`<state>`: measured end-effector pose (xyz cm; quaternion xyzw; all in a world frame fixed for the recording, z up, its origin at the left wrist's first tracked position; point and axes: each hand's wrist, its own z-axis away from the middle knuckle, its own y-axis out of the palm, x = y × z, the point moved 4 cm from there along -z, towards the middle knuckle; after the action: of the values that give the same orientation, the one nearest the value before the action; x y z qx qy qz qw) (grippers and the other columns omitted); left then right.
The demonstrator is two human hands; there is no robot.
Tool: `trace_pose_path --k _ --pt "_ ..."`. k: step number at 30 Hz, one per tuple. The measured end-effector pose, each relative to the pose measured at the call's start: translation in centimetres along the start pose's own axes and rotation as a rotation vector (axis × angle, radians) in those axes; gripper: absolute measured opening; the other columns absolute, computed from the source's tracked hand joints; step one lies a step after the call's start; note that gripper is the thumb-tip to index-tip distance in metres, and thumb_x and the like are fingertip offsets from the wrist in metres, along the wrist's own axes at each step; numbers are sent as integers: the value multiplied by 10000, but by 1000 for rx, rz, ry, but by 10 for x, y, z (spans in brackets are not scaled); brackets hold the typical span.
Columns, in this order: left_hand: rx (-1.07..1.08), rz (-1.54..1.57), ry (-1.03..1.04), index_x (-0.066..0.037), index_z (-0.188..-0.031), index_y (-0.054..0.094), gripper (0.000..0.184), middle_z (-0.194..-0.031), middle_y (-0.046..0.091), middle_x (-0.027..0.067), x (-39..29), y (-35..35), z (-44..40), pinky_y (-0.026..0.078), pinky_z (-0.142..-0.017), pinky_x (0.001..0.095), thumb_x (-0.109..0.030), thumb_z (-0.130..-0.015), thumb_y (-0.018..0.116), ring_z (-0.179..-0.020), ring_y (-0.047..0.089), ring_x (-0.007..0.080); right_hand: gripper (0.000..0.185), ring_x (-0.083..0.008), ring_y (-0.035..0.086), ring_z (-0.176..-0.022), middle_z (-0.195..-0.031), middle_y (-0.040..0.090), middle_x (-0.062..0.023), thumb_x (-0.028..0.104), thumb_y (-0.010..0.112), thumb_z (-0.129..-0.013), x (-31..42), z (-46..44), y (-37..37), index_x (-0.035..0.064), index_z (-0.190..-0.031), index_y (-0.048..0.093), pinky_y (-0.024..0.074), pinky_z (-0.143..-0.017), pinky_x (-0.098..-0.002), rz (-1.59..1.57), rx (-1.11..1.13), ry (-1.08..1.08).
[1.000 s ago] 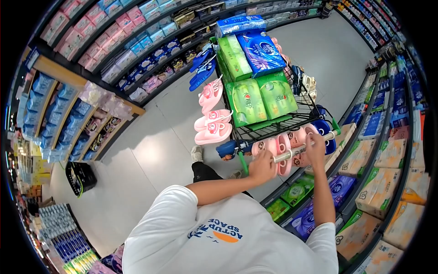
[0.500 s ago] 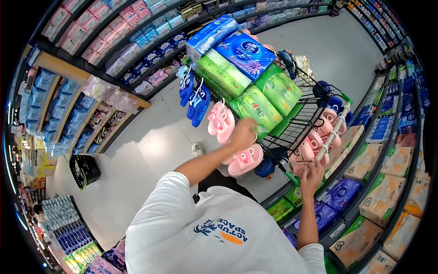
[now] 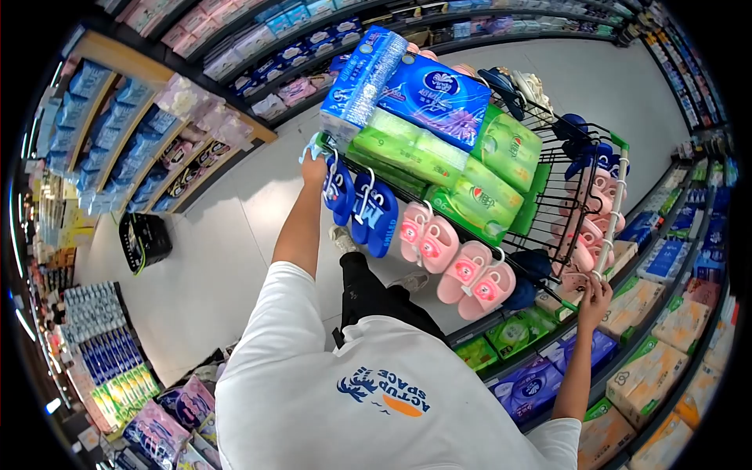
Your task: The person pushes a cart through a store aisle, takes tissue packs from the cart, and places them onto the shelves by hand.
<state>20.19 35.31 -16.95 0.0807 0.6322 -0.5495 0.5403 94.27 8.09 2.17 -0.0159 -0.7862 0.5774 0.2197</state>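
Note:
A black wire shopping cart [image 3: 548, 184] with green corners stands in front of me, loaded with green tissue packs [image 3: 478, 200] and blue tissue packs [image 3: 435, 98]. My left hand [image 3: 313, 168] is at the cart's front left corner, its fingers closed on a small light blue item [image 3: 315, 146] whose kind I cannot make out. Beside it hang blue flip-flops [image 3: 371, 213], then pink slippers [image 3: 429, 239] along the near side. My right hand [image 3: 595, 301] is closed round the near end of the pale cart handle [image 3: 609, 239], close to more pink slippers [image 3: 586, 243].
Shelves of orange and white tissue packs [image 3: 650, 356] run close along the right. A wooden display rack [image 3: 133, 59] stands at the left, with a black basket [image 3: 145, 241] on the floor. Boxed goods [image 3: 125, 399] are stacked lower left. Pale floor tiles [image 3: 227, 274] lie between.
My left hand has moved from the pink slippers at the cart's near side to the light blue item at its far left corner. The cart now appears farther right; my right hand stays at the handle.

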Motion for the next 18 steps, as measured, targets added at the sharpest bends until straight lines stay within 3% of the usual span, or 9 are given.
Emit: trace_pose_path --k 3,5,7,13,15,16,18 --pt "-14 258 -45 66 -1371 393 612 -1291 514 296 47 14 -11 390 -1011 361 -171 -827 543 -1206 512 377 178 -286 590 -919 -1097 545 -133 149 618 -915 -22 -19 7 137 -1076 693 489 -752 -373 25 28 11" --pt "53 113 -56 78 -1350 415 584 -1223 556 304 47 12 9 433 -960 366 -118 -806 498 -1132 565 378 179 -279 592 -929 -1098 545 -135 156 613 -922 -35 -29 12 139 -1080 695 491 -758 -372 57 -113 -55" --pt "-66 8 -20 79 -1333 436 573 -1162 589 304 43 2 46 463 -912 378 -81 -784 459 -1066 600 383 190 -270 594 -938 -1112 548 -131 149 610 -923 -59 -41 20 148 -1091 699 498 -760 -360 -8 -149 -75" --pt "-80 -201 -21 45 -1322 458 533 -1104 619 281 43 -20 108 480 -876 420 -79 -808 528 -1019 609 402 212 -263 608 -921 -1140 551 -109 162 571 -947 -81 -69 24 210 -1117 688 506 -716 -377 11 -89 -34" --pt "-38 -266 -32 46 -1295 490 506 -1062 632 279 40 -26 117 485 -863 426 -98 -813 539 -991 616 408 245 -264 616 -902 -1168 553 -84 174 547 -959 -78 -81 23 260 -1156 663 508 -682 -383 194 -78 -88" --pt "-22 -277 -51 40 -1266 526 477 -1044 639 272 39 -28 121 487 -852 436 -110 -813 539 -970 622 405 261 -272 620 -898 -1192 555 -74 192 526 -968 -87 -89 26 292 -1178 643 510 -658 -384 272 16 -5" --pt "11 -243 -49 -9 -1123 628 345 -996 649 261 45 -25 125 492 -829 455 -122 -810 535 -947 628 399 321 -314 590 -1037 -1282 531 -90 185 504 -955 -114 -110 35 290 -1245 593 500 -774 -396 405 37 -129"
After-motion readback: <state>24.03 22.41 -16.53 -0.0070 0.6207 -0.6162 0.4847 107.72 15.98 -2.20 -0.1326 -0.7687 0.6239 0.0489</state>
